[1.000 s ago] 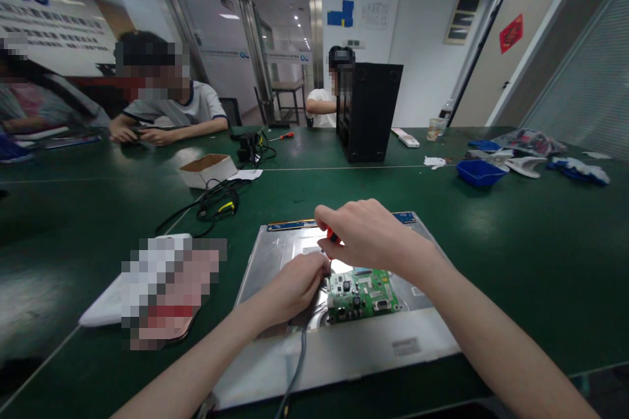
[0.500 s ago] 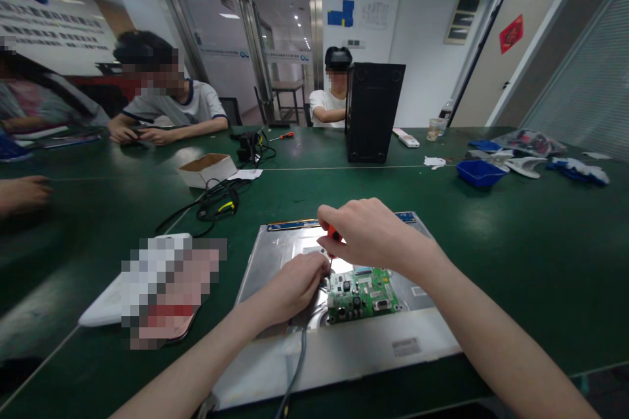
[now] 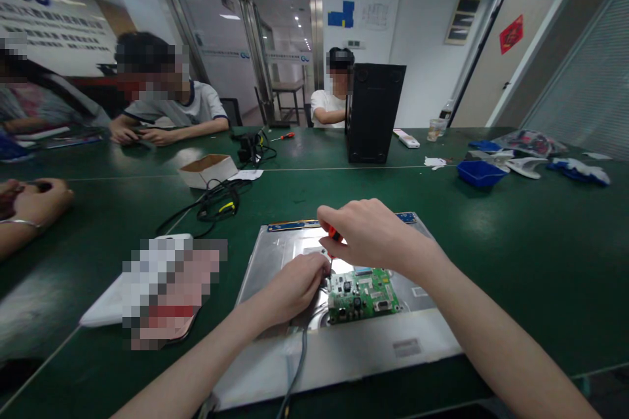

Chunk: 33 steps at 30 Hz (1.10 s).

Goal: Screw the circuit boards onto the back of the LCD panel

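My right hand (image 3: 376,229) grips the red and black handle of a screwdriver (image 3: 335,234), its shaft pointing down at the upper left corner of a green circuit board (image 3: 361,296). Beside that tip, my left hand (image 3: 299,281) has its fingers pressed together; whatever they pinch is hidden. The board lies on the silvery metal back of a display panel (image 3: 348,347), flat on the table. A dark cable (image 3: 301,363) runs from under my left hand over the panel's near edge.
Left of the panel lie a white object (image 3: 111,298) and a pink phone-like item (image 3: 179,308). Beyond are black cables (image 3: 216,203), an open box (image 3: 209,170), a black computer case (image 3: 376,114) and a blue tray (image 3: 481,173). A co-worker's hands (image 3: 42,203) rest at the left edge.
The co-worker's hands at the left edge have come further into view. My own hands, the screwdriver and the board show almost no movement.
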Tool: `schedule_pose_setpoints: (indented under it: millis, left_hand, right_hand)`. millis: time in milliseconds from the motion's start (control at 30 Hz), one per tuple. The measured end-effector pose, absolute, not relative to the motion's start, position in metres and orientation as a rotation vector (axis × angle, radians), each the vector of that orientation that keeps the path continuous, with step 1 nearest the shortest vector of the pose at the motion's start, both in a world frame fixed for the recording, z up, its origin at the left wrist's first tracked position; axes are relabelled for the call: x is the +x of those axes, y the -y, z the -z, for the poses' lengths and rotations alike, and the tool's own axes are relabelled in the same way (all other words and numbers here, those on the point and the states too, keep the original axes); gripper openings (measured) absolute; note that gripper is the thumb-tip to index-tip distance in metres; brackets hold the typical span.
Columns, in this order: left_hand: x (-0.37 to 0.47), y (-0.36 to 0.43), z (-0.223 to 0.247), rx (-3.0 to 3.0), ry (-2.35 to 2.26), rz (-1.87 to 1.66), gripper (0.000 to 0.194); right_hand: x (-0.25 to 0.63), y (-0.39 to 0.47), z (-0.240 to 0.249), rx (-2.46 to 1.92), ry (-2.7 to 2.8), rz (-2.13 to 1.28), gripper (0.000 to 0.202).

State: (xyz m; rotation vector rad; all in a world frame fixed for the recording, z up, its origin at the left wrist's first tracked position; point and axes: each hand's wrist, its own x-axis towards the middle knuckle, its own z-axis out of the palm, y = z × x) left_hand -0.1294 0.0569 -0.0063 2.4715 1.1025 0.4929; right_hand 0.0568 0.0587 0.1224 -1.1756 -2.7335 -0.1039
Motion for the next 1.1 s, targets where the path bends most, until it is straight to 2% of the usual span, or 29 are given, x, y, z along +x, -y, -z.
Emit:
schedule_pose_setpoints:
  millis: [233, 367, 600, 767, 867, 967, 1100]
  left_hand:
    - [-0.1286, -0.0581, 0.0067, 2.466, -1.098, -0.519, 0.023]
    - [-0.1282, -0.0584, 0.0064, 2.467, -1.103, -0.508, 0.026]
    - [-0.1301, -0.0593, 0.0117, 2.455, -1.099, -0.504, 0.026]
    - [-0.1296, -0.0589, 0.0109, 2.454, -1.098, -0.511, 0.024]
    - [-0.1292, -0.0582, 0.0095, 2.464, -1.117, -0.511, 0.023]
    - [-0.1289, -0.0574, 0.0074, 2.466, -1.113, -0.498, 0.021]
    - [-0.1285, -0.0566, 0.0043, 2.470, -1.090, -0.491, 0.015]
  right_hand:
    - [0.0616, -0.0566, -0.1234, -1.081, 2.761, 0.020, 0.019]
    - [0.0581, -0.0549, -0.1241, -1.163, 2.751, 0.060, 0.031]
    - [0.0578, -0.0548, -0.1220, -1.130, 2.747, 0.069, 0.014]
    - [0.0600, -0.0537, -0.1228, -1.075, 2.753, 0.006, 0.020]
    - [0.0595, -0.0537, -0.1240, -1.082, 2.762, 0.042, 0.018]
    - [0.0578, -0.0551, -0.1240, -1.153, 2.749, 0.104, 0.027]
    - [0.0575, -0.0554, -0.1235, -1.131, 2.738, 0.106, 0.014]
